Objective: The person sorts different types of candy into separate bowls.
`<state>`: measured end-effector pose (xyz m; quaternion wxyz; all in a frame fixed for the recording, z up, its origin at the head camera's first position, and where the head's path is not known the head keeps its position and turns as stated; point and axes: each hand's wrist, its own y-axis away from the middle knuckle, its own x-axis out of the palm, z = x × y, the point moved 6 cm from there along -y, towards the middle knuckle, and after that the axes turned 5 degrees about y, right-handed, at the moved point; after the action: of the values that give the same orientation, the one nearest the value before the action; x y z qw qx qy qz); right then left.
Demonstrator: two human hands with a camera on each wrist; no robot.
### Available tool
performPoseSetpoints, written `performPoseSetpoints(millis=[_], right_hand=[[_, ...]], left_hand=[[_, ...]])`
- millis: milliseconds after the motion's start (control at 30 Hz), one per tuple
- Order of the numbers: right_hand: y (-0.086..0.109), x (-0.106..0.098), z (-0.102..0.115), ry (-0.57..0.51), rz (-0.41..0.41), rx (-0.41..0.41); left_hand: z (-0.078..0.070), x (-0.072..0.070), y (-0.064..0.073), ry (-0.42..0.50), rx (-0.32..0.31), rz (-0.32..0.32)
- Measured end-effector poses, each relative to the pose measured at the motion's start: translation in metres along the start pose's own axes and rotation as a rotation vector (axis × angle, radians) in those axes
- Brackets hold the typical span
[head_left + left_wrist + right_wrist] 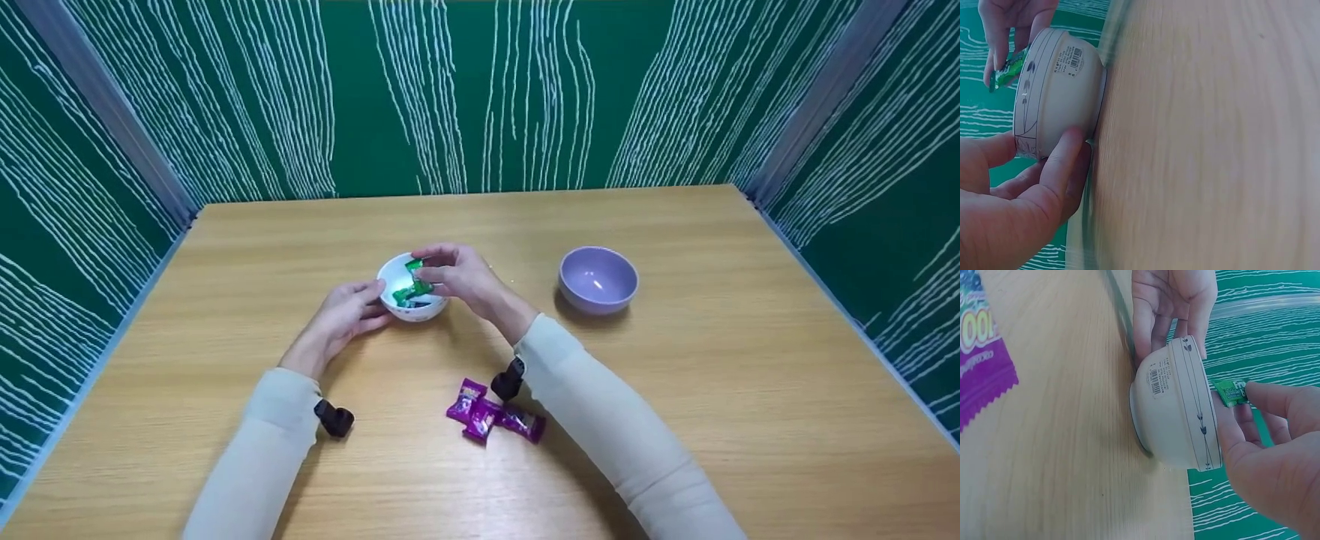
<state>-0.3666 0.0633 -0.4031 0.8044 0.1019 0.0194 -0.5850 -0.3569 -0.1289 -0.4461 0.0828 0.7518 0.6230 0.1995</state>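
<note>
A white bowl (421, 314) with a dark leaf pattern and a barcode label stands upright left of the table's middle. My left hand (343, 316) holds it from the left, thumb at the rim and fingers against the outer wall. Over its right rim, my right hand (471, 279) pinches a green-wrapped candy (1231, 393) between thumb and fingers. More green wrapping (403, 295) shows inside, along with something dark at the bottom; how many pieces lie there I cannot tell.
A purple bowl (598, 306) stands to the right on the wooden table (675, 420). Several purple-wrapped candies (481, 421) lie in a loose cluster near the right forearm. Green walls with white streaks (517, 97) close off the back and sides.
</note>
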Motion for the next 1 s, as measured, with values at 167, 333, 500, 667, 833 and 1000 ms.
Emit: performPoseSetpoints(millis=[167, 333, 500, 667, 833, 1000], right_hand=[[-0.0001, -0.0003, -0.0011, -0.094, 0.023, 0.026], [0.0000, 0.0022, 0.0004, -0.197, 0.066, 0.022], [0.0015, -0.0001, -0.0001, -0.194, 0.058, 0.026], [0.0037, -0.0008, -0.0021, -0.178, 0.053, 0.043], [0.0048, -0.0019, -0.0018, -0.163, 0.046, 0.057], [0.0058, -0.0030, -0.0005, -0.163, 0.036, 0.065]], left_hand=[[0.0013, 0.0010, 0.0000, -0.001, 0.006, 0.002], [0.0011, 0.0005, -0.0006, 0.015, 0.018, 0.016], [0.0025, 0.0025, -0.0023, 0.034, 0.018, 0.023], [0.0050, 0.0031, -0.0012, 0.035, 0.009, 0.021], [0.0012, 0.0021, 0.0016, 0.023, -0.004, 0.002], [-0.0035, -0.0008, 0.0024, 0.007, -0.020, -0.025]])
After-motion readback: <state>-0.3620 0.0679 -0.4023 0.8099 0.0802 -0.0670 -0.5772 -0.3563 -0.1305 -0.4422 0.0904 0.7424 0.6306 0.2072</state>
